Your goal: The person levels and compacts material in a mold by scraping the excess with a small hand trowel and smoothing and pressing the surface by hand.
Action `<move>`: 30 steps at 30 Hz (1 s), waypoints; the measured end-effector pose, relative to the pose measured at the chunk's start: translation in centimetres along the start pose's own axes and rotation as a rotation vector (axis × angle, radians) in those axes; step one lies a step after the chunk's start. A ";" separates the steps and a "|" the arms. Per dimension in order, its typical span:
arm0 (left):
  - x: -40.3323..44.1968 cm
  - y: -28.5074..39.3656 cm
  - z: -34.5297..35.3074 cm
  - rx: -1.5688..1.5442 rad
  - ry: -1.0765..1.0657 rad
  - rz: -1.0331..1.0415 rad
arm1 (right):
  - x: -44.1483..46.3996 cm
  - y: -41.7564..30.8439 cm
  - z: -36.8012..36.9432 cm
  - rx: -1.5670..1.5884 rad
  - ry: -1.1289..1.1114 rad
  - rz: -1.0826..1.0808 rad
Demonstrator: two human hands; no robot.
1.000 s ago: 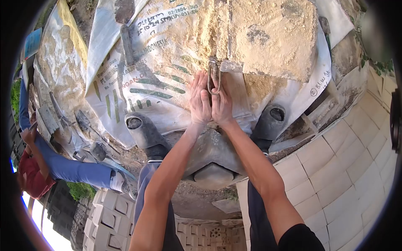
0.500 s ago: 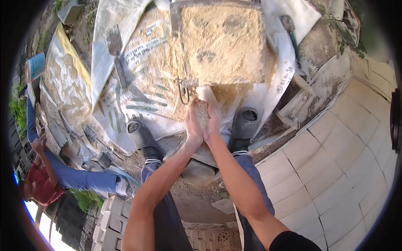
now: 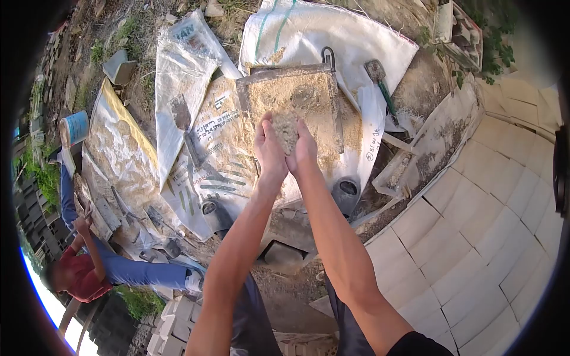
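Left hand (image 3: 271, 152) and right hand (image 3: 303, 147) have moved toward twelve o'clock since half a second ago, going from the near edge of the dark-rimmed frame (image 3: 285, 75) to a place over it. They meet along their inner edges, palms up, cupped around a handful of pale, grainy mix (image 3: 286, 132). That load is therefore now above the sandy fill (image 3: 270, 90) inside the frame, rather than short of it, and is held in both palms. Blur softens the grains, and I cannot tell whether the hands touch the fill below. A metal loop (image 3: 333, 59) stands at the frame's one o'clock corner. From the hands, a trowel (image 3: 180, 111) lies at ten o'clock, a green-handled tool (image 3: 386, 98) at two, and a co-worker (image 3: 86, 274) is at eight, well apart.
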State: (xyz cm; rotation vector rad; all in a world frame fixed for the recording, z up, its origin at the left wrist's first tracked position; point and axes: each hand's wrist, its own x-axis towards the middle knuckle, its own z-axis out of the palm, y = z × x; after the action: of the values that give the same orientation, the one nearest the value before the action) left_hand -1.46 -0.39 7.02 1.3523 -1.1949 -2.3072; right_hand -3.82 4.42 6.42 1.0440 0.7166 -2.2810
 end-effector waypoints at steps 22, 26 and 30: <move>-5.0 -21.2 -5.5 1.632 -0.154 0.617 | 6.2 -13.0 -19.1 -1.844 -0.177 -1.108; -0.7 -24.7 -7.0 1.585 0.026 0.669 | 14.0 -15.9 -13.6 -1.917 -0.363 -1.202; -1.7 -25.6 -4.8 1.619 0.081 0.599 | 17.5 -16.1 -11.3 -1.933 -0.455 -0.871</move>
State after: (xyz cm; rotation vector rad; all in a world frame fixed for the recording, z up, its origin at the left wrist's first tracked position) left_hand 8.64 14.53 -11.83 0.9480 -3.0214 -0.5639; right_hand -18.37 19.14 -9.85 -0.7855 2.4815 -0.9926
